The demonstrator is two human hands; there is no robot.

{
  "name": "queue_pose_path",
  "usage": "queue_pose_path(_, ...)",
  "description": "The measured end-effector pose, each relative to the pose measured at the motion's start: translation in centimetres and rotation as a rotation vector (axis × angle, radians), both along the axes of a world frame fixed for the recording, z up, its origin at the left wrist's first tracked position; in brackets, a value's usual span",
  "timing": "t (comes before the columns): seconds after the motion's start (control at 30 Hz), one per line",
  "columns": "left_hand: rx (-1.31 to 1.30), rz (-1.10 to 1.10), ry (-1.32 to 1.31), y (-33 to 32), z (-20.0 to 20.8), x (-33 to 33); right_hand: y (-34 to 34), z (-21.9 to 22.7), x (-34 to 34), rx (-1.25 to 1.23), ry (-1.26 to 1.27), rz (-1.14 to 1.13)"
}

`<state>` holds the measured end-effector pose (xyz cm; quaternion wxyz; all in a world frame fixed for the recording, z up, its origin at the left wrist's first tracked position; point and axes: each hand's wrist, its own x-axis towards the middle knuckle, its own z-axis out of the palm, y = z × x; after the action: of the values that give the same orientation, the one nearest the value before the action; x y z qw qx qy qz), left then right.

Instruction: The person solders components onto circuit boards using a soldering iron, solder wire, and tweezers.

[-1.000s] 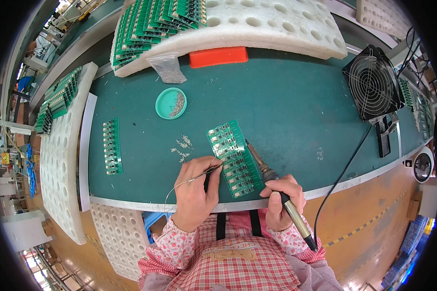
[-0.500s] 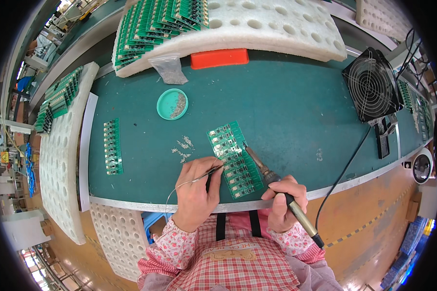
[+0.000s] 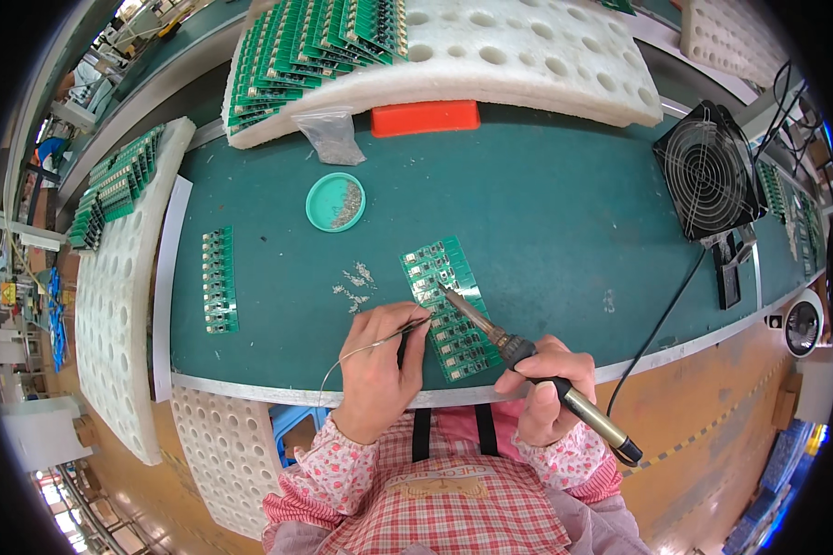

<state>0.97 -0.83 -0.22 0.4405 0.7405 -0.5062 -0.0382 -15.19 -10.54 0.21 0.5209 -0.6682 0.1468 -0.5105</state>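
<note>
A green circuit-board panel (image 3: 460,268) with rows of small parts lies slanted on the bench in front of me. My right hand (image 3: 557,384) grips a soldering iron (image 3: 518,350), its tip over the panel's upper middle; whether it touches is too small to tell. My left hand (image 3: 379,370) is closed at the panel's left edge, pinching a thin silvery solder wire (image 3: 340,360) that loops down past the wrist. A dark, slender, pointed tool, perhaps tweezers (image 3: 415,325), also shows at these fingers. Small loose metal-coloured parts (image 3: 358,276) lie just beyond that hand.
A narrower board (image 3: 219,279) lies at left. Farther back are a turquoise dish (image 3: 319,222) of tiny parts, a clear bag (image 3: 331,139) and a red tray (image 3: 426,118). White foam (image 3: 574,79) holds stacked boards. A black fan (image 3: 708,176) and cable (image 3: 666,316) are at right.
The soldering iron's tip has moved left and slightly down, from the panel's right side to among its parts. My left hand stays almost in place. The whole view has shifted a little.
</note>
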Motion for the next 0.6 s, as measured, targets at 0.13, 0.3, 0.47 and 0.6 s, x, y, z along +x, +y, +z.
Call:
queue_pose_path(0.13, -0.004, 0.016, 0.005, -0.06, -0.01, -0.05, -0.54, 0.33, 0.32, -0.062, 0.025, 0.028)
queue_pose_path(0.3, -0.004, 0.017, -0.006, -0.07, 0.02, -0.04, -0.55, 0.31, 0.60, -0.076, 0.014, 0.034)
queue_pose_path(0.47, -0.005, 0.015, -0.003, -0.11, -0.06, -0.05, -0.58, 0.40, 0.58, -0.061, 0.021, 0.030)
queue_pose_path(0.6, -0.004, -0.002, -0.020, -0.03, -0.04, 0.05, -0.71, 0.60, 0.43, -0.084, 0.046, 0.038)
